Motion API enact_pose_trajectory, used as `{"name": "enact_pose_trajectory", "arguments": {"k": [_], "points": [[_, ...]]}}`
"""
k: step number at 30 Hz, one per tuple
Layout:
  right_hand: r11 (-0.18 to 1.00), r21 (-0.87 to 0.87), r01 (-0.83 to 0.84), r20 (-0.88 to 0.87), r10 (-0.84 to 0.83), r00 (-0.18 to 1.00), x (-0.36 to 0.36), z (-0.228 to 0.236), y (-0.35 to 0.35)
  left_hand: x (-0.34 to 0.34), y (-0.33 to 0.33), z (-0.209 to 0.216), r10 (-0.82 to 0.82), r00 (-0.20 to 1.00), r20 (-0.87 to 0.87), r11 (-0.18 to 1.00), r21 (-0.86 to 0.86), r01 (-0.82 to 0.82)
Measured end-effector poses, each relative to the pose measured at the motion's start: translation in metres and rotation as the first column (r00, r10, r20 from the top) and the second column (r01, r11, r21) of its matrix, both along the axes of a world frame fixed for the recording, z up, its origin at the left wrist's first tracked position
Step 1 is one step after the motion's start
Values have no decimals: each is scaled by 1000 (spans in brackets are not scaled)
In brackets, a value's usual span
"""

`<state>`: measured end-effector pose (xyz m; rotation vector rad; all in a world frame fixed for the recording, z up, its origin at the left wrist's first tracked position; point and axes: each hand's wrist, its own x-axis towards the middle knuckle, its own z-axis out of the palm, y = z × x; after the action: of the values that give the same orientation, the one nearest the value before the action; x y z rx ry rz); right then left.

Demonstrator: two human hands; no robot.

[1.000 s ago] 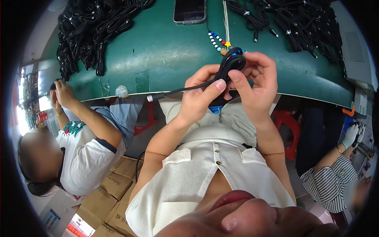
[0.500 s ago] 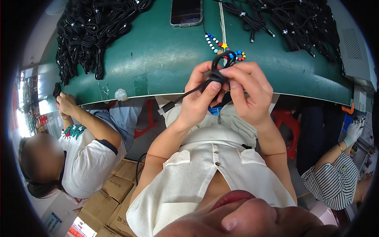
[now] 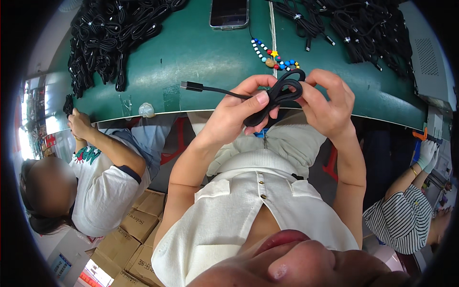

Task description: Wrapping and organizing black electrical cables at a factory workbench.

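A black USB cable [image 3: 273, 99], wound into a looped bundle, is held over the front edge of the green table. My left hand [image 3: 237, 109] is closed round the middle of the bundle, thumb on top. Out to the left from this grip sticks a short length of cable with its plug [image 3: 192, 86]. My right hand [image 3: 329, 106] pinches the right side of the loops between thumb and fingers. Just beyond the bundle, a string of coloured beads [image 3: 270, 62] lies on the table, below a phone [image 3: 230, 13].
Heaps of bundled black cables lie at the table's far left [image 3: 107, 40] and far right [image 3: 366, 31]. A clear blob [image 3: 146, 110] sits at the front edge. Co-workers are at both sides, one in a white shirt [image 3: 107, 198], one in stripes [image 3: 400, 217]. Cardboard boxes [image 3: 138, 224] stand lower left.
My right hand has moved right and tugged the loops wider, tilting them rightward. The plug end has swung up from pointing down-left to pointing left. My left hand keeps its hold.
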<state>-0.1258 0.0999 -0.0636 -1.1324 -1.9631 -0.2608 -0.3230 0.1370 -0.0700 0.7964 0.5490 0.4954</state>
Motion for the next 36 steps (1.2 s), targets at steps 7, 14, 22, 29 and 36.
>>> {"name": "enact_pose_trajectory", "arguments": {"k": [7,14,22,29,36], "points": [[985,127,114,54,-122,991,11,15,0,-3,0,11,3,998,56,999,-48,0],[990,88,114,41,-118,992,26,21,4,-5,-6,8,-2,999,43,999,-52,4],[986,120,113,3,-115,993,47,32,6,-8,-15,8,-60,993,101,998,-22,63],[982,-38,-184,-402,154,903,24,32,-3,-6,-17,-4,51,986,158,987,-161,-25],[862,-264,-433,-937,-122,329,-25,0,-17,11,-24,-12,318,927,-197,851,491,-188]]}}
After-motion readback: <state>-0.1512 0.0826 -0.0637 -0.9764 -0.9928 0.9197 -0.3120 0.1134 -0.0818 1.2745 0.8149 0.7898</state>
